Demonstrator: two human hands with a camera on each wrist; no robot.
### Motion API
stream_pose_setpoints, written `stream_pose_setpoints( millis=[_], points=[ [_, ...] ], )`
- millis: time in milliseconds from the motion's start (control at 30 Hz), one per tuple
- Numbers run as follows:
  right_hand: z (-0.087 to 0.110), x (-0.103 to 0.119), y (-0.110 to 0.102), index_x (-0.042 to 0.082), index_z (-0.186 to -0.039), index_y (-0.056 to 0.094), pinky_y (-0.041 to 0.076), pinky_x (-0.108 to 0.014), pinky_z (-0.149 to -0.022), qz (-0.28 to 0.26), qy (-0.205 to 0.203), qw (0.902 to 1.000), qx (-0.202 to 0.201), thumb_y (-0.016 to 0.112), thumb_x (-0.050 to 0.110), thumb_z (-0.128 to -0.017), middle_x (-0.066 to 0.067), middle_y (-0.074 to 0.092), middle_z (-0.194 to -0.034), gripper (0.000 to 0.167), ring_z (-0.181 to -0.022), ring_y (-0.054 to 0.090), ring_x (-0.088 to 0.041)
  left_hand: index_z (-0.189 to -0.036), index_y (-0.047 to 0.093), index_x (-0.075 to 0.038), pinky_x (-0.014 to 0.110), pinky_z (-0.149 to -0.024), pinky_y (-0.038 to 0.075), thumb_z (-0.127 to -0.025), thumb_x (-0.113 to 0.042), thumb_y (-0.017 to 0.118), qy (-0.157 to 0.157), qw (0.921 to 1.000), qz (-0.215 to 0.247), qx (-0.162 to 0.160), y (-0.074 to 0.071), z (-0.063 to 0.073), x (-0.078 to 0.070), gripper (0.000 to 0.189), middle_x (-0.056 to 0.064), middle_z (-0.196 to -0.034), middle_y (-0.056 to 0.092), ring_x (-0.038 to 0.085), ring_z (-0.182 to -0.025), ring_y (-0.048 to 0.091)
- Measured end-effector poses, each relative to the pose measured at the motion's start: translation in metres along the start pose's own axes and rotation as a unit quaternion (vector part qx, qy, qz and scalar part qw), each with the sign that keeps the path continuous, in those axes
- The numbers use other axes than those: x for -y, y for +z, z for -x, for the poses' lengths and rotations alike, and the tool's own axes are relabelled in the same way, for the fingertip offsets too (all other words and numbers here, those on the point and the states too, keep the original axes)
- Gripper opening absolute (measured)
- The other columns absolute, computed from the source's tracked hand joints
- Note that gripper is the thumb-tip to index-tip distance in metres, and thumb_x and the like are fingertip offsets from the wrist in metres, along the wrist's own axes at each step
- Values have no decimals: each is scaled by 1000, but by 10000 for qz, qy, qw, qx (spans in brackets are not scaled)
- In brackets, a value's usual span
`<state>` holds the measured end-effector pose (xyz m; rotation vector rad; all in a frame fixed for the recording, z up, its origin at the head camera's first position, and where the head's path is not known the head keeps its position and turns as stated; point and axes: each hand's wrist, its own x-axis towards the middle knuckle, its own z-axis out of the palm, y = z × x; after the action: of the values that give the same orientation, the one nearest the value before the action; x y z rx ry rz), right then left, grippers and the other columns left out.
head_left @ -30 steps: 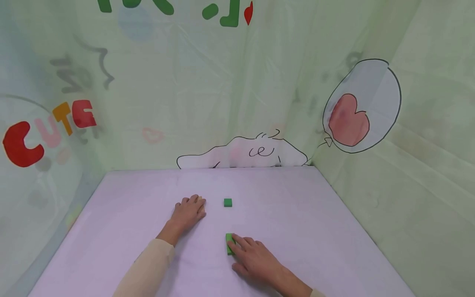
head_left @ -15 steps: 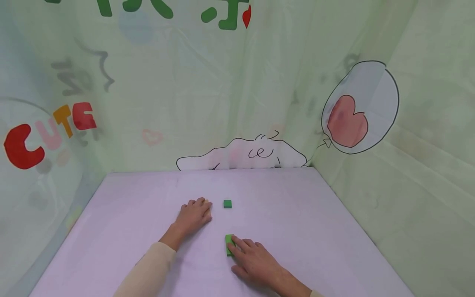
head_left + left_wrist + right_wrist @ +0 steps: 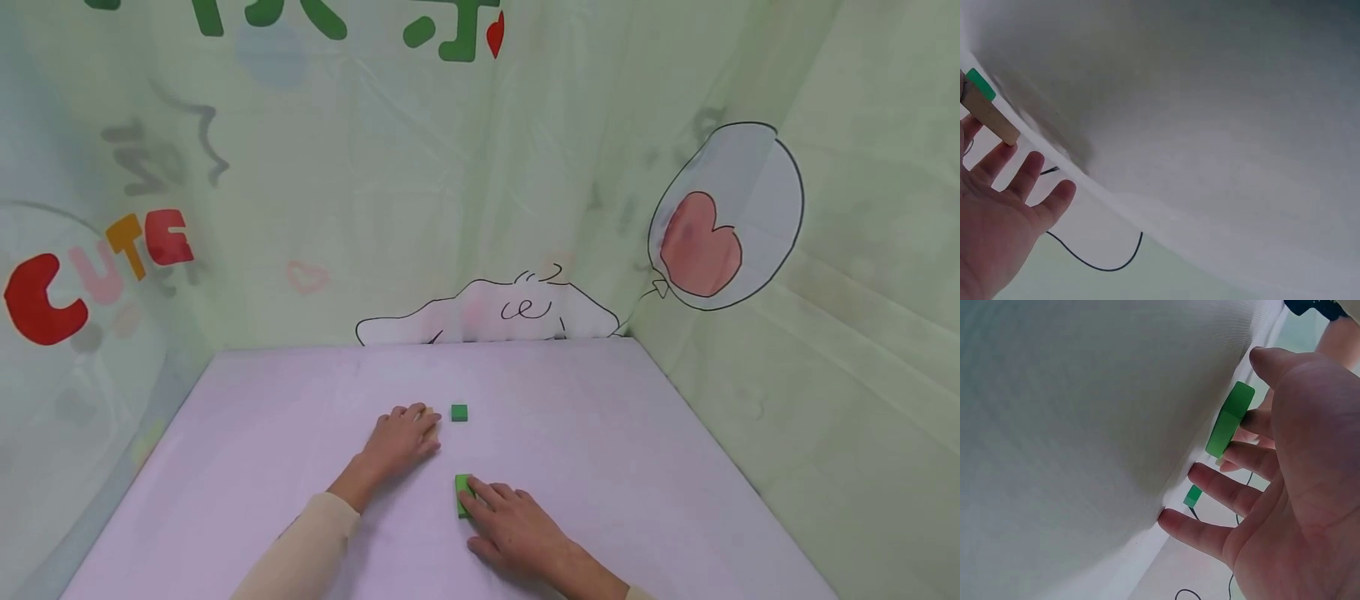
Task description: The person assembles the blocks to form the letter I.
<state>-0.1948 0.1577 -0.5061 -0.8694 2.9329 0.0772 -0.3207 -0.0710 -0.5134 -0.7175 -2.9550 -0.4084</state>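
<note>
Left hand and wooden block shifted rightward since half second ago, now just left of small green cube. Left thumb and fingers pinch wooden block. Right hand unmoved on near side of cube: fingers spread, fingertips touching long green block, thumb apart. Long green block lies nearer camera than cube.

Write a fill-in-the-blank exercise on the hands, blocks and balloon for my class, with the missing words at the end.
1. The right hand touches a long ____ block.
2. The wooden block is touched by the ____ hand.
3. The table bears ____ blocks in all.
4. The drawn balloon has a red ____ inside it.

Missing words: green; left; three; heart.
</note>
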Motion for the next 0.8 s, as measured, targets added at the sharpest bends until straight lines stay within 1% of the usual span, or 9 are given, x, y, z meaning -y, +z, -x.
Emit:
stream_pose_setpoints(
  millis=[100,333,433,633,800],
  points=[
    [0,-1,0,29,-156,46,52,-49,-102,14,-40,10000,-32,57,56,-102,2,44,-162,62,-137,53,-23,-147,58,-21,61,-105,46,-102,-45,64,36,10000,-19,44,0,-1,-2,52,12,-150,54,39,-133,52],
    [1,-2,0,27,-155,47,52,-48,-101,102,-116,9996,-227,58,54,-102,1,46,-161,61,-136,55,-23,-145,59,-22,59,-103,48,-101,-48,64,315,9993,-181,-35,4,-5,-7,52,10,-149,55,38,-131,54],
    [2,-3,0,26,-155,48,53,-47,-101,135,-135,9995,-263,58,54,-102,1,46,-161,61,-136,55,-23,-146,59,-23,58,-104,48,-100,-50,63,347,9992,-212,2,6,-7,-9,53,9,-149,54,37,-132,54],
    [4,-3,0,25,-154,50,54,-47,-97,82,-236,9988,-415,59,51,-102,1,49,-159,59,-133,57,-23,-146,58,-24,58,-105,47,-101,-51,62,387,9991,-125,100,7,-6,-17,53,9,-150,53,36,-132,54],
    [4,-4,2,25,-154,50,53,-47,-97,57,-248,9989,-385,58,51,-102,1,48,-159,58,-133,56,-23,-146,59,-25,57,-105,47,-101,-50,62,476,9988,-96,113,8,-5,-23,52,9,-148,54,35,-130,54]
  ],
)
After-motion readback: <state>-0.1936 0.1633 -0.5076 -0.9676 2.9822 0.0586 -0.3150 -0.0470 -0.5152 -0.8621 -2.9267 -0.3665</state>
